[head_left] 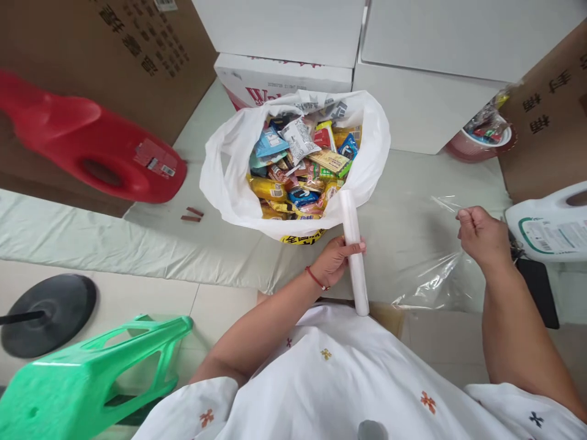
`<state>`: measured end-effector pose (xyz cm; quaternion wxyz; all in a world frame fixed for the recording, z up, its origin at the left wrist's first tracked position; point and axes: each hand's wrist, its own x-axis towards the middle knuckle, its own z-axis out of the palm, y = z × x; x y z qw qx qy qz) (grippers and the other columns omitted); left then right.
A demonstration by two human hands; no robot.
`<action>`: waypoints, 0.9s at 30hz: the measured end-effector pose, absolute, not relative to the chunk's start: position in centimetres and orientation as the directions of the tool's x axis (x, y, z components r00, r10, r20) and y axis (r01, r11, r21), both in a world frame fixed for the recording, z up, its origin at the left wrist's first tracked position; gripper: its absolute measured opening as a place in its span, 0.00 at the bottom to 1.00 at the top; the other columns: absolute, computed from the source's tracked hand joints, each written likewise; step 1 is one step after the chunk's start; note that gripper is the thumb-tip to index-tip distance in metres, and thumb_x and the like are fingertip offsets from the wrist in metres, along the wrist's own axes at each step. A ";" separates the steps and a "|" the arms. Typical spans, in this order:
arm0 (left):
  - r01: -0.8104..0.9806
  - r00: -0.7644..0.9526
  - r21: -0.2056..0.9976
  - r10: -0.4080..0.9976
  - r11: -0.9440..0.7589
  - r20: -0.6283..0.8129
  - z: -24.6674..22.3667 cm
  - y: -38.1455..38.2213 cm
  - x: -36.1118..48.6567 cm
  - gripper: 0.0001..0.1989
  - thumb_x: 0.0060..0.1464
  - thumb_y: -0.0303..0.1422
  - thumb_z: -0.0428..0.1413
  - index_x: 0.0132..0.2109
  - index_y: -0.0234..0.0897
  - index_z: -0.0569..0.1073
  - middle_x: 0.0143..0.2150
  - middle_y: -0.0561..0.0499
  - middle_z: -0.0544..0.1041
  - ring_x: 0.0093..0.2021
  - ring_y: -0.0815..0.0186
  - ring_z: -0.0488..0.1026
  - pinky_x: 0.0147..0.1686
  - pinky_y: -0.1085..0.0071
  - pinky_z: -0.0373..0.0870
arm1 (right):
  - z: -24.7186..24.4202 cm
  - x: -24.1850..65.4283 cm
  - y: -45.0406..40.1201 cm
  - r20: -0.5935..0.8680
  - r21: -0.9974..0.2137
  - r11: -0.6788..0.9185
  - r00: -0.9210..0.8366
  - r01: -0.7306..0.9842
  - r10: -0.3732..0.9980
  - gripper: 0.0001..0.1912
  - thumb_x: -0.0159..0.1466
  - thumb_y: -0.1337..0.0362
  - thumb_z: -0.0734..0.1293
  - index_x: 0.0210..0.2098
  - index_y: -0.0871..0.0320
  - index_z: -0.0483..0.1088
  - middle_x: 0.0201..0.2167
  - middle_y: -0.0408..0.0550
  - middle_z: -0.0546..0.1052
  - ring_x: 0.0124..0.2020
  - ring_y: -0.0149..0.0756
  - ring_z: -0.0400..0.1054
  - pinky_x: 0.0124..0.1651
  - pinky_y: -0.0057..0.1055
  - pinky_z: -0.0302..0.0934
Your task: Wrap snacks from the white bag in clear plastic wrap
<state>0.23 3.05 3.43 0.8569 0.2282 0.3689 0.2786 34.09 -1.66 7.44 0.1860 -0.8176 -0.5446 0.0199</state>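
My left hand (334, 260) is wrapped round a roll of clear plastic bags (354, 263), held nearly upright against the front of my shirt. Off to the right, my right hand (481, 235) pinches the edge of a thin clear plastic sheet (426, 287) that stretches out from the roll. Just beyond the roll stands a white plastic bag (220, 177) with its mouth spread wide. Inside it lies a heap of small wrapped snacks (298, 165) in many colours.
Left are a red jug (151, 162), a cardboard box (151, 55) and a green stool (59, 379). White boxes (398, 104) line the back. A pink pot (472, 146), a white jug (550, 226) and a black phone-like object (541, 293) sit right.
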 end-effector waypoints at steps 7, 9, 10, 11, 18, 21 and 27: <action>-0.238 0.505 0.670 0.679 0.703 -0.533 2.3 3.7 2.3 0.28 0.34 0.42 0.77 0.36 0.36 0.71 0.31 0.56 0.73 0.29 0.69 0.71 0.34 0.67 0.70 | 4.1 38.1 -2.9 0.010 -0.416 -0.453 0.502 0.789 0.865 0.09 0.69 0.59 0.66 0.35 0.55 0.73 0.18 0.38 0.72 0.25 0.35 0.67 0.37 0.29 0.57; -0.168 0.499 0.706 0.677 0.688 -0.541 2.0 4.2 2.9 0.25 0.37 0.44 0.75 0.34 0.35 0.73 0.30 0.54 0.74 0.28 0.70 0.68 0.33 0.68 0.67 | 3.2 39.1 -3.1 -0.006 -0.417 -0.477 0.522 0.774 0.853 0.08 0.69 0.60 0.67 0.34 0.54 0.73 0.17 0.38 0.71 0.25 0.35 0.66 0.37 0.30 0.56; -0.144 0.511 0.700 0.658 0.700 -0.553 1.9 4.5 3.1 0.23 0.38 0.44 0.74 0.33 0.35 0.74 0.29 0.54 0.74 0.28 0.70 0.68 0.33 0.68 0.67 | 2.8 39.5 -3.2 -0.010 -0.415 -0.485 0.529 0.770 0.849 0.08 0.69 0.60 0.67 0.33 0.55 0.73 0.17 0.38 0.71 0.25 0.35 0.65 0.37 0.30 0.56; -0.134 0.533 0.678 0.629 0.723 -0.566 1.9 4.7 3.2 0.22 0.39 0.44 0.73 0.33 0.34 0.74 0.29 0.53 0.73 0.28 0.69 0.68 0.33 0.68 0.67 | 2.4 40.0 -3.3 -0.017 -0.411 -0.493 0.535 0.766 0.845 0.08 0.69 0.61 0.67 0.33 0.55 0.73 0.17 0.38 0.71 0.25 0.35 0.65 0.37 0.30 0.55; -0.041 0.605 0.635 0.525 0.771 -0.599 2.5 5.1 3.6 0.21 0.44 0.36 0.72 0.39 0.38 0.69 0.34 0.53 0.72 0.35 0.61 0.76 0.39 0.59 0.77 | 0.9 42.8 -4.1 -0.061 -0.294 -0.540 0.548 0.789 0.834 0.08 0.70 0.62 0.65 0.33 0.56 0.71 0.21 0.43 0.74 0.31 0.37 0.67 0.40 0.30 0.54; 0.121 0.388 0.787 0.701 0.605 -0.599 2.0 5.0 3.9 0.20 0.49 0.40 0.70 0.40 0.40 0.67 0.33 0.54 0.71 0.31 0.65 0.70 0.34 0.65 0.72 | 0.6 43.2 -3.8 -0.050 -0.086 -0.524 0.522 0.847 0.852 0.11 0.73 0.62 0.62 0.39 0.59 0.74 0.30 0.54 0.80 0.33 0.41 0.68 0.40 0.33 0.52; 0.407 0.201 0.833 0.853 0.374 -0.481 0.6 4.4 5.6 0.22 0.64 0.52 0.55 0.31 0.41 0.64 0.28 0.52 0.70 0.31 0.62 0.69 0.32 0.67 0.62 | 0.6 42.5 -2.5 -0.097 0.166 -0.600 0.618 0.783 0.780 0.23 0.76 0.56 0.55 0.56 0.63 0.73 0.42 0.71 0.81 0.37 0.48 0.72 0.38 0.39 0.49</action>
